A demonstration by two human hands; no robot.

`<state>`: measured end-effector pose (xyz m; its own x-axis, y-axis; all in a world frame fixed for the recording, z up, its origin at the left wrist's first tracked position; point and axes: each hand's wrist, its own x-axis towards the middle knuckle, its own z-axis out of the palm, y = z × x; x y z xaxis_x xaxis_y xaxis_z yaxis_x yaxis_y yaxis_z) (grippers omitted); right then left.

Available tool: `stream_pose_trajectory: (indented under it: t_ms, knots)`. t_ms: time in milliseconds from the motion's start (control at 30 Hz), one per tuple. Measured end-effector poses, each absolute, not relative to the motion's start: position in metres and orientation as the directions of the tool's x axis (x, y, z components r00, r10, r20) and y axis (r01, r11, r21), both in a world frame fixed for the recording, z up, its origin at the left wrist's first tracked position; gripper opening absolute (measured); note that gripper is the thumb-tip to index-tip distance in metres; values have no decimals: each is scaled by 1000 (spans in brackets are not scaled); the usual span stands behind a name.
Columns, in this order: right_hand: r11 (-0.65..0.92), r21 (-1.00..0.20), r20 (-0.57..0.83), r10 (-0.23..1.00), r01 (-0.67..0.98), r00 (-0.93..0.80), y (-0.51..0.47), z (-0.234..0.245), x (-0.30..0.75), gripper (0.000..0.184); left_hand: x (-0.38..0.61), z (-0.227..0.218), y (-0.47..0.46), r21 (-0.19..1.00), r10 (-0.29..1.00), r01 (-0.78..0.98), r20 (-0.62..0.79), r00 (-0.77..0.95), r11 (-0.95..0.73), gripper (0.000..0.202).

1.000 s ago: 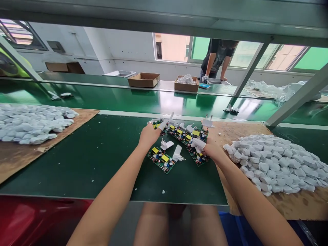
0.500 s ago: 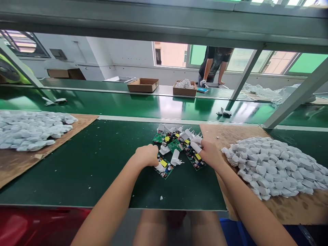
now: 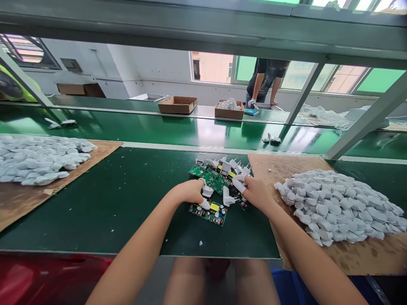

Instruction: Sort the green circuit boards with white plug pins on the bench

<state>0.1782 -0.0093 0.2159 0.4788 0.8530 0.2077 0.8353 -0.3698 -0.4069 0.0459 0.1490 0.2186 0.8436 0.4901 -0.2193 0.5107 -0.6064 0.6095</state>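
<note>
The left hand [image 3: 188,191] is curling into a loose fist, its fingertips [image 3: 205,205] wearing smooth white rubber caps and touching both a glossy white plug shell [image 3: 207,191] and the near circuit board [image 3: 210,212], a flat green rectangle that is lying just in front of the knuckles and bristling with a yellow block and small dark cylinders. Whether that hand is actually gripping either piece cannot be told. The right hand [image 3: 256,193] is also curling, its capped fingertips [image 3: 238,184] pressing close together at the edge of the board heap [image 3: 213,174], a jumble of green panels and angular white shells that is spreading just beyond and between both hands; what they are pinching is not clear. A second plug shell [image 3: 227,198] is standing between the two hands. All this is resting on a matte dark green mat [image 3: 111,199] that is running out to the left of the left hand. Right of the right hand, a rough brown fibreboard sheet [image 3: 273,165] is carrying a mound of small rounded white housings [image 3: 333,203]; well to the left, a similar white mound [image 3: 38,159] is lying. Beyond the hands, a shiny green belt [image 3: 190,131] is reflecting light, with cardboard boxes [image 3: 178,104] behind it and a co-worker [image 3: 267,78] leaning over.
</note>
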Motion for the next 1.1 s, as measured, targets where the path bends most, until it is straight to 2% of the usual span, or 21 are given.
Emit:
stream_pose_trajectory:
  t_ms: [233,367,467,567,667,767,833,900,1000,1100]
  knots:
    - [-374,-414,228,840,830,492,-10,213,181,23,50,223,154,498,391,540,-378,839,-678,38]
    - [-405,-402,226,825,821,518,-11,213,182,24,48,227,158,491,348,539,-429,833,-685,41]
    - [-424,-408,222,813,808,539,-12,213,184,23,47,229,160,554,344,547,-432,833,-627,34]
    - [-410,-459,248,793,788,557,-12,211,186,23,46,230,162,713,359,511,-372,856,-480,26]
    - [-365,-555,283,762,747,582,-13,211,190,27,45,232,164,850,415,413,-264,871,-327,23]
    - [-271,-673,303,748,688,590,-15,214,193,35,44,236,168,916,552,327,-152,820,-233,23]
    - [-197,-743,278,779,640,562,-16,218,194,44,43,239,172,959,657,236,-79,750,-154,27]
    - [-169,-789,186,850,590,493,-17,221,193,52,44,240,173,995,722,88,-26,691,-48,29]
    - [-174,-841,2,946,512,325,-14,220,186,53,52,236,166,982,781,-149,6,625,112,30]
    - [-159,-870,-21,958,468,287,-8,212,178,50,65,224,150,934,796,-272,-21,605,231,30]
